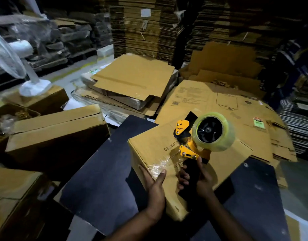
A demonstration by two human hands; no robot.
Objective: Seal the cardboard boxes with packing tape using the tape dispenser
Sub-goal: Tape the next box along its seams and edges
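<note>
Right hand [200, 178] wrapped tight round the black handle of the tape dispenser [195, 145], orange frame and clear roll [213, 132] tilted up over the box top, probably to draw tape along the seam. Left hand [154, 181] spread flat, gripping nothing, fingers [161, 173] pressing a crinkled tape end over the near corner of the cardboard box [224, 162], seemingly to anchor the strip and steady the carton. Box plain brown, flaps down, printed lettering on top, standing on a dark table [101, 180]. To the left, another closed carton [57, 133]; beyond, flattened cardboard sheets [135, 75].
</note>
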